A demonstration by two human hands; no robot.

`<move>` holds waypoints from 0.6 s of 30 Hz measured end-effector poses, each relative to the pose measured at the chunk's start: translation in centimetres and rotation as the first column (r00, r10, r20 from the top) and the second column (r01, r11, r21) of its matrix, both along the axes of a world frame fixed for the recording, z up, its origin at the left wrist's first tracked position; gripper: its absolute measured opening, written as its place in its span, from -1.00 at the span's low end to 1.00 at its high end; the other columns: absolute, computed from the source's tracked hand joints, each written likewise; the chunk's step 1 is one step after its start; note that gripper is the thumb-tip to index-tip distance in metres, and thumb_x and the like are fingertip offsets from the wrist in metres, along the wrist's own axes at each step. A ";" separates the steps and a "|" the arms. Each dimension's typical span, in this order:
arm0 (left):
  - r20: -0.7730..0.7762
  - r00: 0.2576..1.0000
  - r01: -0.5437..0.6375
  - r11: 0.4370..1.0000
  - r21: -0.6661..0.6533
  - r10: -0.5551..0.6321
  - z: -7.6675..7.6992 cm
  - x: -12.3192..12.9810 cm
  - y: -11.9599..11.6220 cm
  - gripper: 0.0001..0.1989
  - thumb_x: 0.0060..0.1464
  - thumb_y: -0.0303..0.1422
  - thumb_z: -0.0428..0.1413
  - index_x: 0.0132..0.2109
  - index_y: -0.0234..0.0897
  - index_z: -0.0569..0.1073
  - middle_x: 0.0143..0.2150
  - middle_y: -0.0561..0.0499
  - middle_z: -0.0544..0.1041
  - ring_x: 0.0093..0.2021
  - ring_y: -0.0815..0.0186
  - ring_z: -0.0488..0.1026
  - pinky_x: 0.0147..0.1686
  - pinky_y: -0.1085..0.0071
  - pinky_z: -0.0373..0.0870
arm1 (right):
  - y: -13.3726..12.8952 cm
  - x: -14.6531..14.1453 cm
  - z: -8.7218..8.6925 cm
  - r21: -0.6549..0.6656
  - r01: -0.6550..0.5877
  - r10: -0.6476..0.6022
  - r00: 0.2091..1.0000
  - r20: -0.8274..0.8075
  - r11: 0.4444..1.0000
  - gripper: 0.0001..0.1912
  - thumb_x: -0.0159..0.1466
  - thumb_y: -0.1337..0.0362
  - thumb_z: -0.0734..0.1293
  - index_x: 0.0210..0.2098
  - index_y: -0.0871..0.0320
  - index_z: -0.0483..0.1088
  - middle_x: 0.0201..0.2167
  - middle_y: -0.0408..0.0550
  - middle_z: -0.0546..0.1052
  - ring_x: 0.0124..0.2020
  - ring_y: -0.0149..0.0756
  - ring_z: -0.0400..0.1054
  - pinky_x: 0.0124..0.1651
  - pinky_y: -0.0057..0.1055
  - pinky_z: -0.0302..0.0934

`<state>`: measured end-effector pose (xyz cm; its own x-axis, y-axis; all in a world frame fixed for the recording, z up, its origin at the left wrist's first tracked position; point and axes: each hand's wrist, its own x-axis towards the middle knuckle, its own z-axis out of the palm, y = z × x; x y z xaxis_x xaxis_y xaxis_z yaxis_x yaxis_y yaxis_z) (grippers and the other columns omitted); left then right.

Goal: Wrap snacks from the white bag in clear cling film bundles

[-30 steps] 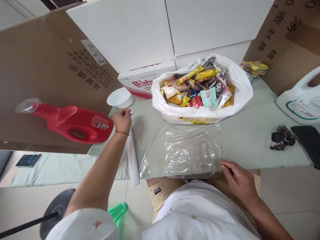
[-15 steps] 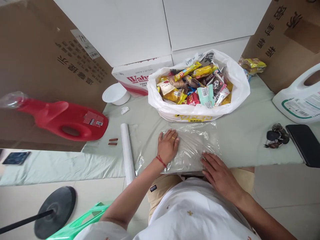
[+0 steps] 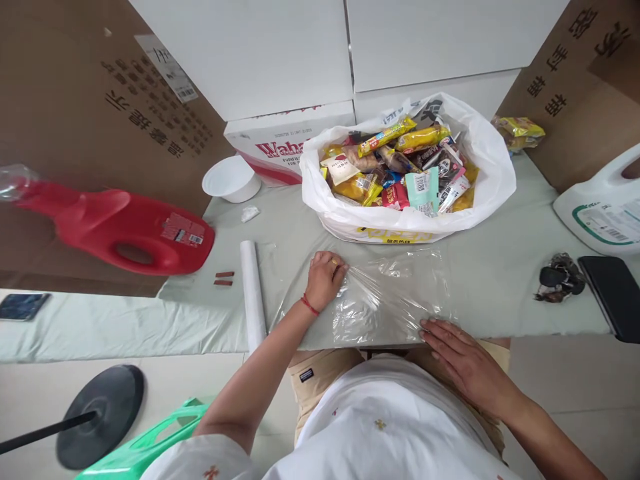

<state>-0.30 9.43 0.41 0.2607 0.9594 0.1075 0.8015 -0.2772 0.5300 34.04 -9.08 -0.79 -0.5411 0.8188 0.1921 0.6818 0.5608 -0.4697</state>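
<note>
A clear plastic sheet lies on the cloth-covered table in front of me, its surface wrinkled and shiny. My left hand is at its upper left, fingers curled and closed on the film. Creases run from those fingertips down to the right. Near the lower right edge of the film, my right hand lies flat, fingers stretched out and their tips touching the plastic. Just behind the sheet stands a white plastic bag, wide open and full of wrapped snacks.
A white roll lies left of the film, near two small brown strips. Farther left are a white bowl and a red jug. Keys, a black phone and a white jug are at the right.
My left hand has curled its fingers and shifted slightly left, pulling creases into the film. My right hand has slid a little right and down. The view has shifted slightly.
</note>
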 end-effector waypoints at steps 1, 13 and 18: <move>0.018 1.000 0.007 0.999 -0.036 -0.007 0.0 -0.1 0.1 -0.76 0.32 -0.25 0.01 -0.28 -0.19 0.47 -0.21 -0.12 0.59 -0.10 0.11 0.47 0.05 0.11 0.39 | 0.4 0.3 0.0 -0.007 -0.001 0.001 1.000 -0.005 1.000 -0.45 0.48 0.40 0.24 0.42 0.02 0.29 0.36 0.03 0.43 0.38 -0.14 0.33 0.37 -0.03 0.36; 0.053 0.913 -0.409 0.899 0.159 0.405 3.3 -1.3 0.7 -0.86 0.29 -0.32 -0.01 -0.24 -0.20 0.39 -0.22 -0.19 0.52 -0.08 0.00 0.43 -0.01 0.04 0.36 | 4.6 1.4 1.1 -0.058 -0.084 0.082 0.996 -0.032 0.995 -0.57 0.46 0.27 0.32 0.29 0.10 0.43 0.34 0.10 0.45 0.37 -0.07 0.33 0.37 0.05 0.33; 0.043 0.999 0.005 0.983 0.182 -0.013 5.6 3.2 -6.0 -0.74 0.40 -0.24 -0.04 -0.09 -0.14 0.53 -0.08 -0.12 0.63 0.02 0.10 0.53 0.09 0.08 0.37 | 5.6 0.2 3.5 -0.092 -0.081 0.079 0.997 -0.026 0.992 -0.64 0.48 0.22 0.29 0.21 0.11 0.50 0.31 0.11 0.48 0.34 -0.06 0.36 0.30 0.01 0.40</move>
<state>2.89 3.41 5.97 0.2603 0.9205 0.2913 0.7755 -0.3791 0.5048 34.21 -3.50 2.67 -0.6017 0.7881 0.1296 0.6257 0.5660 -0.5368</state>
